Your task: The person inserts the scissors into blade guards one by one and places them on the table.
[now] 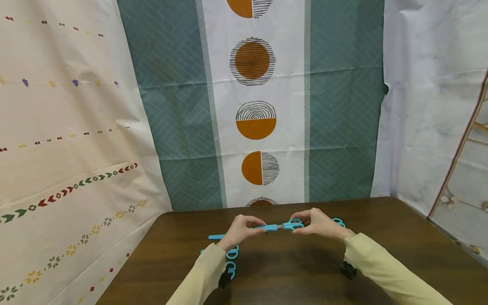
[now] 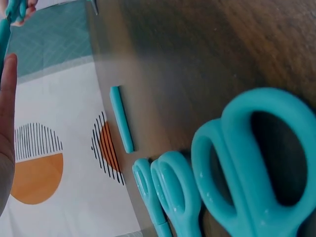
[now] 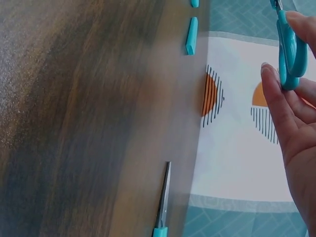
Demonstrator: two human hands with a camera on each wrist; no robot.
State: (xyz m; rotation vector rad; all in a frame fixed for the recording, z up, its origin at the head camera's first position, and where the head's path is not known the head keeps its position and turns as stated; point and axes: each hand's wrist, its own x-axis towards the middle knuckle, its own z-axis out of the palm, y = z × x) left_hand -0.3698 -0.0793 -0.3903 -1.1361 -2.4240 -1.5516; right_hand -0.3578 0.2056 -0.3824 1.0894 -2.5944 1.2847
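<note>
Both hands are raised over the table with one pair of turquoise scissors (image 1: 292,225) between them. My left hand (image 1: 241,231) pinches the turquoise blade cover (image 1: 271,228), which sits over the front of the blades. A short stretch of bare metal blade shows between cover and handles. At the other end, fingers and thumb of my right hand (image 1: 319,223) grip the looped handles (image 3: 292,57). Below and beside the left hand lie more turquoise scissors (image 2: 269,163). Past the right hand another pair of scissors (image 3: 164,212) lies with bare blades.
A loose turquoise blade cover (image 2: 122,120) lies near the far side of the dark wooden table (image 1: 282,271). Behind the table hangs a patterned cloth (image 1: 263,127); another patterned cloth (image 1: 76,140) hangs at the left. Black wrist devices (image 1: 347,270) sit under the sleeves.
</note>
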